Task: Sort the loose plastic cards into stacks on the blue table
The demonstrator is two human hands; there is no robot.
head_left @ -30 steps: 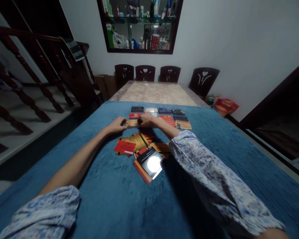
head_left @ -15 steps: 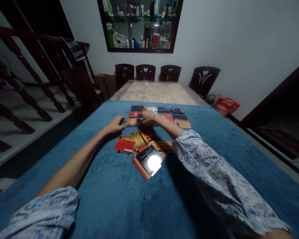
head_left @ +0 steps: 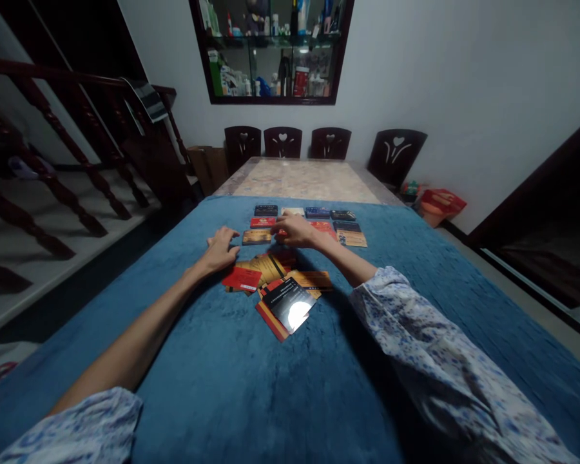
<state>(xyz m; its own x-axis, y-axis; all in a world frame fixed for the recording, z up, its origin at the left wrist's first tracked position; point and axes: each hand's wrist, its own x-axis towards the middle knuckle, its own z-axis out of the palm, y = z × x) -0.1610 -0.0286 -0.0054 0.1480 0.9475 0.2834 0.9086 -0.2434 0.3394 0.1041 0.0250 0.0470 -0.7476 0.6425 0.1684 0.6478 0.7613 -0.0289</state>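
Observation:
My left hand (head_left: pixel 221 250) hovers or rests just left of the rows of cards, fingers spread and holding nothing. Nearest to it is a gold card stack (head_left: pixel 256 236), with a red card stack (head_left: pixel 262 222) behind. My right hand (head_left: pixel 297 230) reaches over the middle of the rows, its fingers curved down around a card stack mostly hidden beneath them. Closer to me lies a loose heap: a red card (head_left: pixel 242 278), a yellow card (head_left: pixel 269 269), an orange card (head_left: pixel 312 280) and a glossy black card (head_left: pixel 285 299) reflecting a light.
Dark card stacks (head_left: pixel 265 211) form the back row; a black-and-gold stack (head_left: pixel 350 234) sits at the right. A blue cloth (head_left: pixel 212 367) covers the near table, with bare marble tabletop (head_left: pixel 314 179) beyond. Chairs (head_left: pixel 331 143) stand at the far end.
My left hand has drawn back left and nearer to me, away from the gold stack. The right hand has shifted slightly right and nearer, uncovering more of the gold stack.

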